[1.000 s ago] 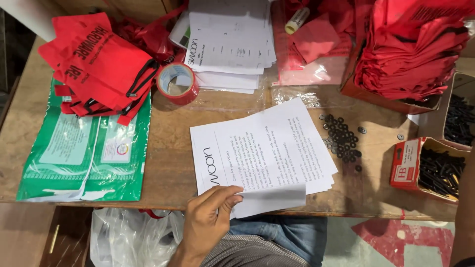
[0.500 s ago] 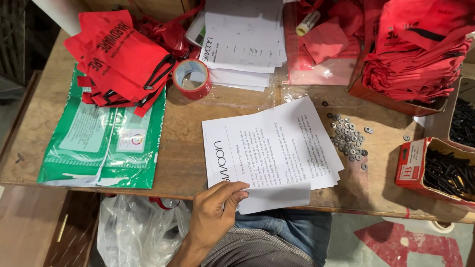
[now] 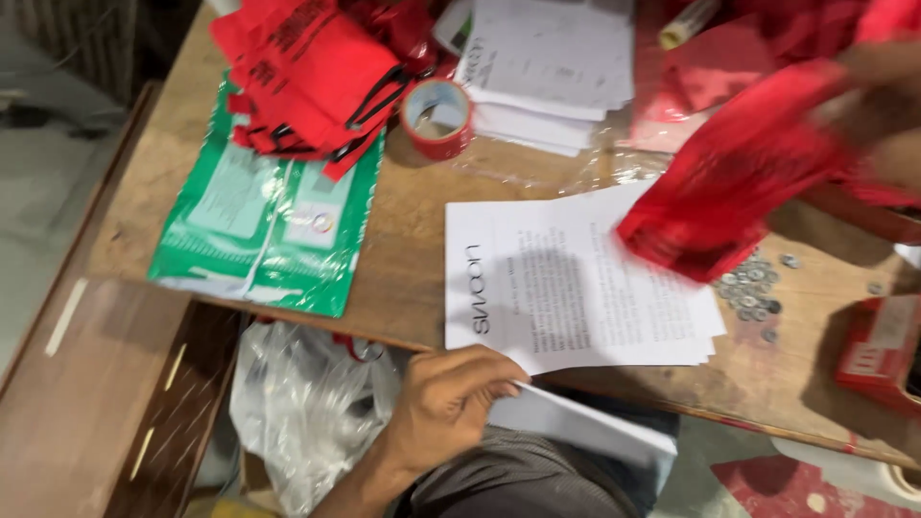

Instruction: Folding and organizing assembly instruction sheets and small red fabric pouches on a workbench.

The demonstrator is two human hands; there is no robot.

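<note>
While pinched by left hand [image 3: 446,403], sheets [image 3: 576,427].

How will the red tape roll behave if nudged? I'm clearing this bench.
The red tape roll lies flat on its side on the wooden table, so it would probably slide, not roll. It looks light and stiff; stood on edge, it could roll.

We cannot make out our right hand [image 3: 878,96]: it is a motion-blurred smear at the upper right edge, and the red fabric pouch [image 3: 739,173] it carries is smeared too. That pouch hides part of the white printed paper sheets [image 3: 566,288] and some small metal washers [image 3: 753,293]. Our left hand [image 3: 446,403] covers the sheets' lower corner. The red cardboard box [image 3: 878,350] is cut off at the right edge.
</note>
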